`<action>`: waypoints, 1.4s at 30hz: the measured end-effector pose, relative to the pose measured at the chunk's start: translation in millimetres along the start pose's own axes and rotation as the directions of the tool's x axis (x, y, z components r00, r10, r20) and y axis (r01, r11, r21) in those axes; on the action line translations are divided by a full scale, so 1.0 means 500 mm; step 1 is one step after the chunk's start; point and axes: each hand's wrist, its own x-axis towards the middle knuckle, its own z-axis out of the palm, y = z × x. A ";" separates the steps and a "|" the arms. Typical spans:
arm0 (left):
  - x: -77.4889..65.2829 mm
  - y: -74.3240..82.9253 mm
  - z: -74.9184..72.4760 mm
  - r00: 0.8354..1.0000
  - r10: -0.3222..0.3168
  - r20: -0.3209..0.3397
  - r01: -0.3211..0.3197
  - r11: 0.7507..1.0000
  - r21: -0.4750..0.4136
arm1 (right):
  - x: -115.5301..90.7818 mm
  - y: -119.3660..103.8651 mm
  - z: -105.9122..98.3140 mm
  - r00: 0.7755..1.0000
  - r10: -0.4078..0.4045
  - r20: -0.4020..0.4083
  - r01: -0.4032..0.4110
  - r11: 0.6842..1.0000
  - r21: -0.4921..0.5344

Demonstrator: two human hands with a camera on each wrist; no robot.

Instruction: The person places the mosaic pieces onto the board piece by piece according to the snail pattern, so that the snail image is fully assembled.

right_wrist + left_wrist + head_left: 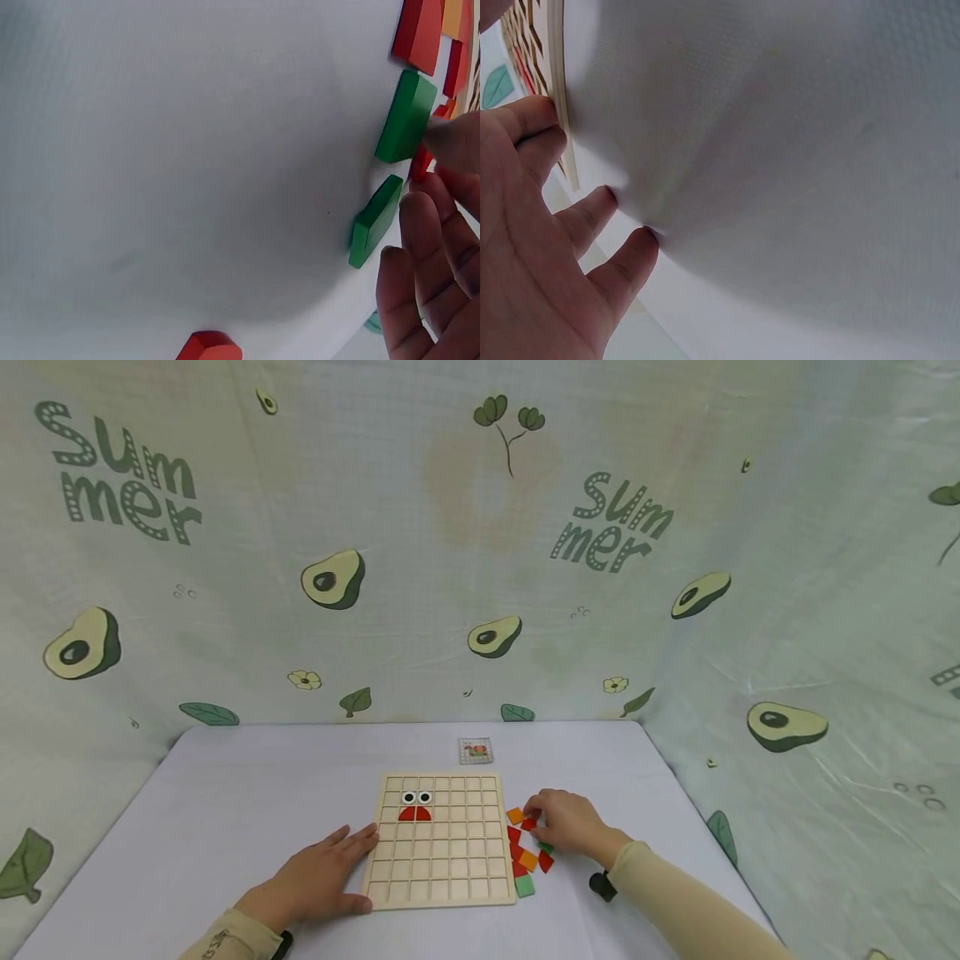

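A wooden grid board [459, 849] lies on the white-covered table. Two round eye pieces [417, 797] sit side by side in it, with two red curved pieces [415, 814] directly below. My left hand [318, 872] rests flat with spread fingers, its fingertips touching the board's left edge; the left wrist view shows the fingers [536, 124] against that side. To the right of the board, my right hand [567, 823] pinches a red piece [422, 160] between thumb and fingers. Close to those fingers lie two green pieces [407, 116], partly hidden from the head view.
Loose red, orange and green pieces lie along the board's right side, among them an orange square [528, 860] and a light green square [524, 886]. A small picture card [476, 751] lies behind the board. Printed cloth [420, 677] hangs around the table.
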 end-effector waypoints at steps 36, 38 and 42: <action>0.001 0.004 0.000 1.000 -0.014 0.015 0.014 1.000 0.000 | -0.003 0.027 -0.010 0.997 -0.080 0.025 0.078 0.995 0.067; 0.001 0.004 0.000 1.000 -0.013 0.017 0.013 1.000 -0.001 | -0.003 0.027 -0.011 0.997 -0.080 0.022 0.079 0.995 0.066; 0.002 0.001 0.000 1.000 -0.004 0.018 0.004 1.000 0.003 | -0.002 0.027 -0.013 0.996 -0.087 0.012 0.086 0.994 0.061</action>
